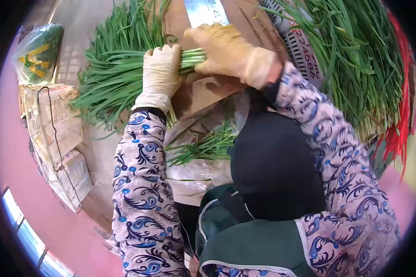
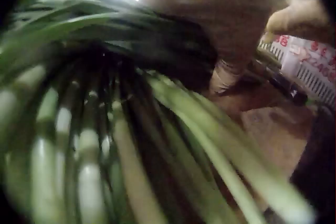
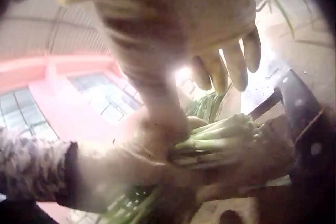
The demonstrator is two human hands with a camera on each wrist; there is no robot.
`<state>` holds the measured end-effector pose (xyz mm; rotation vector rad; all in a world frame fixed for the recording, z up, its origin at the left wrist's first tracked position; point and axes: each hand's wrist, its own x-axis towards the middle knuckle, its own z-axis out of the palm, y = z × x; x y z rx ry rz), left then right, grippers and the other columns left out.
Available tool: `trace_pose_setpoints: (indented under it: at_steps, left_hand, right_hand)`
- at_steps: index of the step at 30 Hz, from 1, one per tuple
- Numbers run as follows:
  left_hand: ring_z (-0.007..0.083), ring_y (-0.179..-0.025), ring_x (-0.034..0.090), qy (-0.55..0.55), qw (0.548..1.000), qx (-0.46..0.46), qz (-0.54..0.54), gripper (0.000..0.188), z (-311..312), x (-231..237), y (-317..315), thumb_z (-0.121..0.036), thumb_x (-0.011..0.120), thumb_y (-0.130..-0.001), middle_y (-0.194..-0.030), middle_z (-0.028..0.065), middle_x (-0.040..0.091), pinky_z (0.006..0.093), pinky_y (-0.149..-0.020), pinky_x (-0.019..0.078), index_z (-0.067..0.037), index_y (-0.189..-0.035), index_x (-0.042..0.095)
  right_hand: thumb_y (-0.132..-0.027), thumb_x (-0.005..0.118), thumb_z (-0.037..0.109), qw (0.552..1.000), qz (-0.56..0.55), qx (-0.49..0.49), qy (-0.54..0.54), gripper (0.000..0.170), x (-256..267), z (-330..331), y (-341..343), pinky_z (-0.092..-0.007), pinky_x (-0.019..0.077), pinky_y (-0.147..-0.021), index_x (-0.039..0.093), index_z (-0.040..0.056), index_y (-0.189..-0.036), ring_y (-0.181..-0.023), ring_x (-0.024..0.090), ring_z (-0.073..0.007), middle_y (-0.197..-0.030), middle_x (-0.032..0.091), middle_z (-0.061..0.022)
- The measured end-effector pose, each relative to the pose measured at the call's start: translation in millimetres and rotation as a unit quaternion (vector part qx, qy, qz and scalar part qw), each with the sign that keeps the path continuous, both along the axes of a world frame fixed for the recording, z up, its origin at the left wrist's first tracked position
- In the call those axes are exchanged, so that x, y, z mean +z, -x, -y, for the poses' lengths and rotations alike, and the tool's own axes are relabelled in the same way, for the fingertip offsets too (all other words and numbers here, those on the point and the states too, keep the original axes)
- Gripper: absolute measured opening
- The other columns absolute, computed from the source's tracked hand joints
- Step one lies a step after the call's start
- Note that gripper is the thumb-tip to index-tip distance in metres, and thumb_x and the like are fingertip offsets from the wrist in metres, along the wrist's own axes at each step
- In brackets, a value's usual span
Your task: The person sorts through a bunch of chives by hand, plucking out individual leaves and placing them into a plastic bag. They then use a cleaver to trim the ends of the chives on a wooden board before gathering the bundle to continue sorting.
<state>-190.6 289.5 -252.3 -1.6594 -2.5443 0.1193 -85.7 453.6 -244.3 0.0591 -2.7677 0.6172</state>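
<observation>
A gloved left hand (image 1: 161, 76) grips a bunch of long leafy greens (image 1: 113, 76) close to its pale stem ends (image 1: 192, 59). The leaves fan out leftward over the table. At the cut-looking ends, the gloved right hand (image 1: 233, 53) lies with its thumb beside the stems; in the right wrist view its fingers (image 3: 239, 71) are spread and fairly straight. Just beyond it lies a broad-bladed knife (image 1: 207, 11), whose black riveted handle (image 3: 302, 103) is free of the hand. Beneath is a brown board (image 1: 208, 94). Pale stems (image 2: 89, 176) fill the left wrist view.
A white slatted crate (image 1: 300, 53) and a large heap of greens (image 1: 356, 60) stand on the right, with red strips (image 1: 404, 101) alongside. Loose green scraps (image 1: 205, 145) lie near the body. At left are a plastic bag (image 1: 39, 53) and a newsprint-covered box (image 1: 55, 120).
</observation>
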Motion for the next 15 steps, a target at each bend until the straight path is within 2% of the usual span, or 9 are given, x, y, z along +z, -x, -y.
trace_pose_setpoints:
  at_steps: [3, 4, 7, 8, 11, 12, 15]
  left_hand:
    - [0.0306, -0.097, 0.061, -0.01, 1.0, 0.014, 0.027, 0.052, 0, -7, 1, -0.038, 0.082, -0.066, -0.097, 0.0107, 0.061, 0.0477, -0.09, 0.0442, -0.01, -0.102, 0.057]
    - [0.0308, -0.097, 0.06, -0.016, 0.999, 0.014, 0.036, 0.05, 0, -10, 2, -0.034, 0.082, -0.066, -0.098, 0.0107, 0.061, 0.0474, -0.09, 0.0445, -0.011, -0.102, 0.058]
    - [0.03, -0.098, 0.06, 0.015, 0.999, 0.026, 0.018, 0.047, -5, -11, -1, -0.031, 0.082, -0.066, -0.099, 0.0104, 0.062, 0.0476, -0.088, 0.045, -0.011, -0.102, 0.059]
    - [0.0295, -0.098, 0.061, 0.019, 0.999, 0.032, 0.018, 0.046, -6, -13, -3, -0.03, 0.082, -0.067, -0.1, 0.0102, 0.062, 0.0476, -0.088, 0.0452, -0.011, -0.102, 0.059]
    - [0.0282, -0.099, 0.061, 0.033, 0.998, 0.052, 0.016, 0.044, -9, -15, -8, -0.03, 0.081, -0.067, -0.1, 0.0094, 0.062, 0.0476, -0.086, 0.0459, -0.012, -0.101, 0.06]
    - [0.0279, -0.099, 0.061, 0.035, 0.998, 0.058, 0.016, 0.043, -12, -15, -10, -0.03, 0.081, -0.067, -0.1, 0.0091, 0.062, 0.0475, -0.086, 0.0461, -0.012, -0.101, 0.06]
    - [0.0274, -0.098, 0.062, 0.027, 0.997, 0.073, 0.012, 0.043, -11, -17, -7, -0.031, 0.082, -0.068, -0.099, 0.0079, 0.063, 0.0462, -0.083, 0.0468, -0.013, -0.101, 0.06]
  right_hand:
    - [-0.075, 0.076, 0.039, 0.964, 0.053, -0.227, 0.129, 0.053, 3, -14, -26, -0.0456, 0.0517, -0.079, 0.057, -0.0013, -0.104, -0.09, 0.065, -0.0391, -0.097, 0.065, -0.0247]
    - [-0.076, 0.075, 0.041, 0.954, 0.104, -0.259, 0.111, 0.056, -5, -21, -30, -0.046, 0.0509, -0.08, 0.056, -0.0031, -0.106, -0.09, 0.065, -0.0395, -0.098, 0.064, -0.0257]
    - [-0.077, 0.074, 0.041, 0.941, 0.145, -0.3, 0.058, 0.055, -32, -15, -41, -0.0458, 0.0514, -0.078, 0.057, -0.0042, -0.102, -0.088, 0.065, -0.0402, -0.091, 0.066, -0.025]
    - [-0.073, 0.076, 0.039, 0.946, 0.119, -0.293, 0.077, 0.053, -34, -13, -37, -0.0455, 0.0522, -0.077, 0.06, -0.0046, -0.099, -0.086, 0.066, -0.0408, -0.089, 0.067, -0.0263]
    - [-0.068, 0.077, 0.033, 0.915, 0.227, -0.302, 0.139, 0.052, -24, -17, -29, -0.0462, 0.0523, -0.078, 0.061, -0.0045, -0.099, -0.087, 0.066, -0.0414, -0.093, 0.067, -0.0287]
    - [-0.062, 0.077, 0.03, 0.902, 0.207, -0.344, 0.159, 0.048, -28, -19, -25, -0.0414, 0.0527, -0.072, 0.064, -0.0046, -0.092, -0.081, 0.067, -0.0369, -0.091, 0.067, -0.0295]
    - [-0.067, 0.072, 0.027, 0.852, 0.213, -0.305, 0.367, 0.033, -27, -43, -27, -0.0353, 0.0496, -0.064, 0.064, -0.0029, -0.077, -0.07, 0.065, -0.0272, -0.077, 0.067, -0.0194]
